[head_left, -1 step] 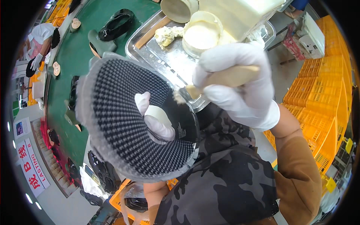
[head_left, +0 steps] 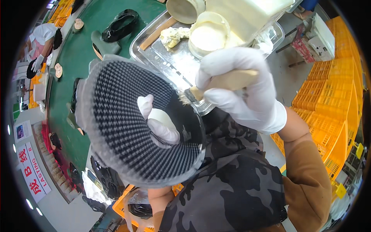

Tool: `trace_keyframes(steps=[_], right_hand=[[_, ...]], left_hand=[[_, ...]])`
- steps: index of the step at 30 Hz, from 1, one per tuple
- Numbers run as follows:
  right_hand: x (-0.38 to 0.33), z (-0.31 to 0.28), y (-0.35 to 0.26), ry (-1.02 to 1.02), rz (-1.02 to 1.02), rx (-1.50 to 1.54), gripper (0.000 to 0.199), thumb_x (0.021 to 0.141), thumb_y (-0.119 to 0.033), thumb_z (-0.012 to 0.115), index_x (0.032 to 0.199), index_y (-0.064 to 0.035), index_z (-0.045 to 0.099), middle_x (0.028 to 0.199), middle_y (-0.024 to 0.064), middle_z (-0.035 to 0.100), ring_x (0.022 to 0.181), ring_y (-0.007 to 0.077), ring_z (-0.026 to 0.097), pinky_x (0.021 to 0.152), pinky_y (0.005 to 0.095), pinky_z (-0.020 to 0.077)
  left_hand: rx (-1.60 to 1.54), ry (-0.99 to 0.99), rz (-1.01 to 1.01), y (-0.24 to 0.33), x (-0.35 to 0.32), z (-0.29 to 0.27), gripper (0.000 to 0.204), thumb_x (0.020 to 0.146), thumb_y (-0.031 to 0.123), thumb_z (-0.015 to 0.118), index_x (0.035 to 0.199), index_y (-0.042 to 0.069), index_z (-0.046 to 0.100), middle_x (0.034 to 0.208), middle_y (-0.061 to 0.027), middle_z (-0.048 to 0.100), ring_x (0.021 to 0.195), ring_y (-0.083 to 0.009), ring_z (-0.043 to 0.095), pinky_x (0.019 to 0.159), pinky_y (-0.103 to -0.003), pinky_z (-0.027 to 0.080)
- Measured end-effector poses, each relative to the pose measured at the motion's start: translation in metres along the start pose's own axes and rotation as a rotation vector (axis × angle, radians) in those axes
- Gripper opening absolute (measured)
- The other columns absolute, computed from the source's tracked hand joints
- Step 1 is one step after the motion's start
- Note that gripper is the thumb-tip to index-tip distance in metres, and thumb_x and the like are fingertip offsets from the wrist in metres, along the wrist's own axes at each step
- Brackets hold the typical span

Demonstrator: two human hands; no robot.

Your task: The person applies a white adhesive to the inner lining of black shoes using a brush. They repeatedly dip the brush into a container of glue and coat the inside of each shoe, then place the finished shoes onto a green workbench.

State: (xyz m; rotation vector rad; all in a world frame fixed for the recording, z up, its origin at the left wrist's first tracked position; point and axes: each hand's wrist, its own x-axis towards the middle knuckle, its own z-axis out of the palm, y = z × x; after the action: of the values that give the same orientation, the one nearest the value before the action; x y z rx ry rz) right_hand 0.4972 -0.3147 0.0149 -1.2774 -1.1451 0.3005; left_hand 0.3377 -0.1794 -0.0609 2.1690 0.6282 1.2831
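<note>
My right hand (head_left: 243, 85), in a white glove, is closed round the pale wooden handle of a brush (head_left: 228, 80). The brush's bristles point left and meet or nearly meet the dark smooth side of a shoe upper (head_left: 116, 92). That upper is turned with its black-and-grey houndstooth lining facing me, and a pale fuzzy edge runs round it. My left hand (head_left: 164, 131), also gloved, grips the upper through its middle; the glove shows in the opening, and the rest is hidden behind the upper. A tub of creamy white paste (head_left: 208, 35) stands just beyond my right hand.
A metal tray (head_left: 181, 73) bears the tub, a wooden stick (head_left: 154, 35), a crusted lump (head_left: 174, 37) and a large whitish container (head_left: 247, 15). Black shoe parts (head_left: 120, 25) lie on the green table (head_left: 62, 100). Orange crates (head_left: 328, 89) are stacked at right. A co-worker (head_left: 41, 38) works far left.
My right hand and the brush have shifted slightly left and down along the upper. The upper has moved a little to the left in my left hand.
</note>
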Motion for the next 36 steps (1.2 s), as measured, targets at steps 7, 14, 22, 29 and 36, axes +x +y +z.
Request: trace_keyframes(steps=[7, 14, 22, 29, 36], right_hand=[[-0.010, -0.006, -0.014, -0.100, 0.244, 0.201, 0.025, 0.085, -0.010, 0.061, 0.101, -0.0040, 0.041, 0.082, 0.0090, 0.056, 0.067, 0.0123, 0.056, 0.056, 0.0225, 0.0480], [-0.012, 0.001, -0.037, 0.239, 0.476, 0.677, 0.040, 0.077, -0.026, 0.071, 0.094, -0.0072, 0.041, 0.074, 0.0144, 0.058, 0.050, 0.0164, 0.057, 0.040, 0.0209, 0.0466], [-0.030, -0.008, -0.010, 0.068, 0.337, 0.409, 0.028, 0.083, -0.011, 0.063, 0.097, -0.0072, 0.039, 0.084, 0.0146, 0.057, 0.064, 0.0152, 0.058, 0.057, 0.0248, 0.0493], [-0.014, 0.006, 0.030, 0.121, -0.037, 0.151, 0.029, 0.082, -0.005, 0.065, 0.104, -0.0048, 0.045, 0.086, 0.0035, 0.058, 0.069, 0.0121, 0.058, 0.062, 0.0226, 0.0469], [0.019, -0.034, 0.020, 0.131, -0.117, 0.081, 0.023, 0.085, -0.005, 0.059, 0.101, 0.0003, 0.043, 0.096, 0.0149, 0.058, 0.084, 0.0188, 0.061, 0.068, 0.0280, 0.0534]], left_hand=[[0.304, -0.066, 0.070, 0.020, 0.016, -0.020, 0.029, 0.082, 0.010, 0.044, 0.106, -0.001, 0.057, 0.101, -0.0143, 0.058, 0.098, -0.0270, 0.055, 0.093, -0.038, 0.041], [0.285, 0.189, 0.764, 0.001, 0.028, 0.000, 0.029, 0.084, -0.005, 0.033, 0.111, -0.013, 0.038, 0.096, -0.0251, 0.051, 0.080, -0.0369, 0.057, 0.066, -0.044, 0.054], [0.245, 0.153, 0.830, 0.004, 0.038, 0.006, 0.035, 0.084, -0.008, 0.030, 0.119, -0.011, 0.031, 0.096, -0.0311, 0.049, 0.068, -0.0386, 0.056, 0.063, -0.043, 0.054], [0.178, -0.068, 0.317, -0.001, 0.007, -0.013, 0.037, 0.093, 0.016, 0.032, 0.109, -0.012, 0.049, 0.106, -0.0232, 0.054, 0.098, -0.0309, 0.054, 0.092, -0.038, 0.042], [-0.176, -0.003, -0.196, -0.011, 0.001, 0.008, 0.043, 0.092, 0.033, 0.038, 0.108, -0.005, 0.051, 0.108, -0.0138, 0.053, 0.107, -0.0239, 0.047, 0.101, -0.039, 0.030]])
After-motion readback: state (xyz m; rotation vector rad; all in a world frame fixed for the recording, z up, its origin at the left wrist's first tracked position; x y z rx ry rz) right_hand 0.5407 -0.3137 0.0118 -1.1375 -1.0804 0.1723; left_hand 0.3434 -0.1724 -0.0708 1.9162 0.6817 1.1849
